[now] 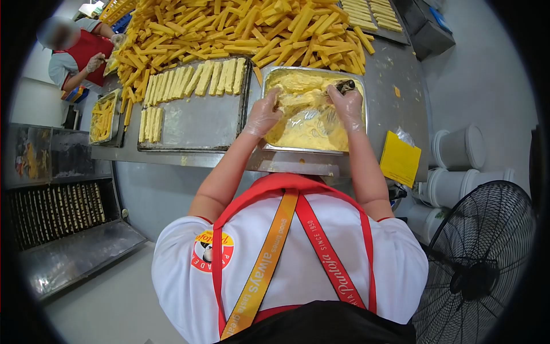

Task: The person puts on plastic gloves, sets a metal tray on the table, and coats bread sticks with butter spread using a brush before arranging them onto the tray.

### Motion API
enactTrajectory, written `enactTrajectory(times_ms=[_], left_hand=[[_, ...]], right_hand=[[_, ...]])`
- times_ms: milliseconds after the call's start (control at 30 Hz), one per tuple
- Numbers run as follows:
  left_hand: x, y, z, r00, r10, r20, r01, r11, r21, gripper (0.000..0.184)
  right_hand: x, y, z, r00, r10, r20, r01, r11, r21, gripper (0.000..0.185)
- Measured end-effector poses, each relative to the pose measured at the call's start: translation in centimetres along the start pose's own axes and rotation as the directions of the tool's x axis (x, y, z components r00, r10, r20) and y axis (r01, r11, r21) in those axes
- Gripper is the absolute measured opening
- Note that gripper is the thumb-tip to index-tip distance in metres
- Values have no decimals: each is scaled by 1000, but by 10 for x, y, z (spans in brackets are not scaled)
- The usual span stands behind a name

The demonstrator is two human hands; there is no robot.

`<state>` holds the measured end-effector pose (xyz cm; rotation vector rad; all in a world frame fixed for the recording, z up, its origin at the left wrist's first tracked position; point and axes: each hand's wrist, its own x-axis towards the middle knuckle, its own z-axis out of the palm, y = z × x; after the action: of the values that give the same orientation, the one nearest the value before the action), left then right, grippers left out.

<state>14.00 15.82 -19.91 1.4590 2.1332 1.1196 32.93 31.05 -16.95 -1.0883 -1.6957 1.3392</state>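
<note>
A rectangular metal pan [364, 114] holding pale yellow cream [306, 135] stands in front of me. Over its left side is my left hand [265, 113] in a clear plastic glove, fingers closed at the cream; what they hold is smeared and I cannot make it out. My gloved right hand [347, 108] is closed around a black-handled tool [345, 86] above the pan's right side; its working end is hidden. Left of the pan, a dark-rimmed baking tray [197, 125] carries cream-coated sticks [220, 79] in a back row and several more at front left.
A big heap of yellow-orange sticks [229, 37] covers the table's back. A smaller pan of sticks [103, 117] stands at left, near a co-worker [89, 51] in a red apron. Yellow packet [401, 159] at the right edge; white buckets [458, 146] and a fan [478, 269] beyond.
</note>
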Motion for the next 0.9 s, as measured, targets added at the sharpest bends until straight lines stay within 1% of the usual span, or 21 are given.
enactTrajectory(times_ms=[33,67,167,200,233,267,300,333,367,400,433,467,533,567,633,667,767,833,867,900], left_hand=[[-1,1,0,1000,10,-15,-10,1000,9,49],[-2,2,0,999,20,-28,-20,1000,18,44],[-1,8,-3,994,-109,15,110,988,-112,31],[-2,6,-3,993,-122,10,122,983,-134,28],[-3,5,-2,991,-133,4,132,979,-156,26],[-3,4,-2,990,-143,-1,140,974,-179,23],[-4,7,-4,995,-103,4,102,983,-151,24],[-6,11,-7,998,-64,8,65,990,-122,24],[-7,12,-9,999,-28,15,29,995,-94,24],[-6,7,-9,992,128,-7,-128,992,-7,24],[-4,0,-8,959,282,-16,-280,957,82,25],[-2,-7,-7,904,428,-10,-420,891,170,25],[-2,-13,-13,825,560,76,-559,788,259,25],[-2,-14,-15,776,619,123,-624,723,298,25],[-3,-17,-14,748,658,84,-656,716,236,23],[-3,-18,-13,735,675,61,-671,712,208,22],[-4,-14,-17,696,718,28,-703,673,230,20],[-3,-18,-13,732,680,43,-673,710,209,18],[-5,-21,-12,751,659,51,-654,729,201,17],[-8,-21,-13,793,602,98,-607,764,218,16]], right_hand=[[-3,-5,1,999,-30,-31,29,999,-18,16],[-13,-10,3,1000,7,-7,-5,988,157,17],[-35,-24,15,994,31,108,-80,871,485,19],[-34,-16,17,997,23,78,-57,884,464,19],[-26,-2,15,999,35,33,-43,951,306,19],[-15,13,9,999,37,-15,-34,990,139,19],[-9,14,3,998,29,-63,-31,999,-33,19],[-5,16,0,997,1,-77,-8,995,-100,20],[-5,19,1,998,-6,-64,7,1000,14,19],[-11,8,5,999,-12,-52,19,992,128,19],[-16,-4,7,999,-19,-41,28,970,240,19],[-19,-17,9,1000,15,6,-16,957,291,19],[-26,-37,13,992,76,103,-110,916,386,19],[-20,-30,12,992,97,75,-113,959,259,19],[6,-10,3,993,120,12,-120,993,-7,20],[13,-4,-2,994,107,38,-102,989,-110,22],[2,-18,5,993,57,99,-49,996,-81,25],[-13,-36,9,986,35,164,-67,979,194,25],[-18,-41,13,980,19,197,-84,941,327,25],[-13,-32,13,983,49,177,-78,983,165,26]])
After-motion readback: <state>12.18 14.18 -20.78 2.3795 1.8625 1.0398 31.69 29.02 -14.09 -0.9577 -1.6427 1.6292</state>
